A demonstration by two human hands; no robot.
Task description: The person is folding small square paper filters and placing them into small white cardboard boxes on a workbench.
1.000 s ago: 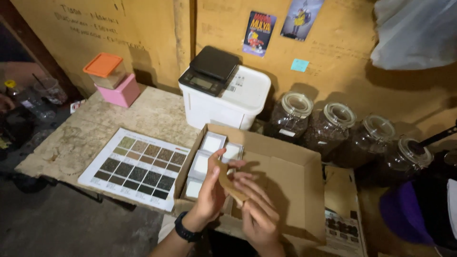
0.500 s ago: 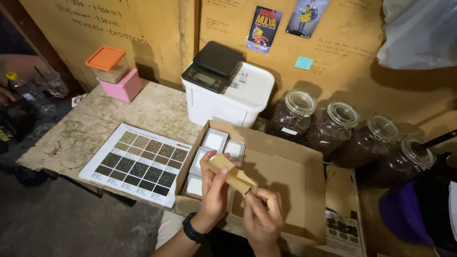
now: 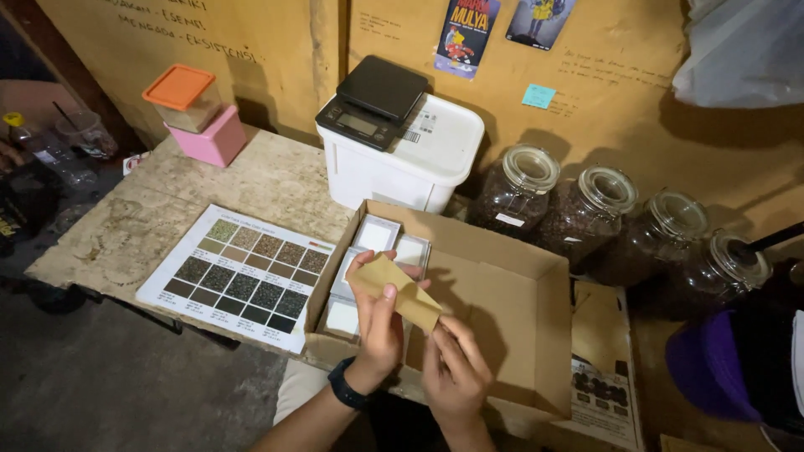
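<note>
While held over the open cardboard box (image 3: 511, 301) at the table's near edge, small kraft paper pouch (image 3: 400, 289) pinched by left hand (image 3: 377, 322); right hand (image 3: 452, 368) fingers nipping its lower corner. Looks light, thin, easily creased; best gripped by edges.

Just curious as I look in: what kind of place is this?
Probably a small coffee workshop or packing corner: glass jars of dark beans, a digital scale, and a chart of bean samples.

Box (image 3: 502, 293) near wall hidden behind hands; purple cap (image 3: 712, 368) cut off at rt edge.
</note>
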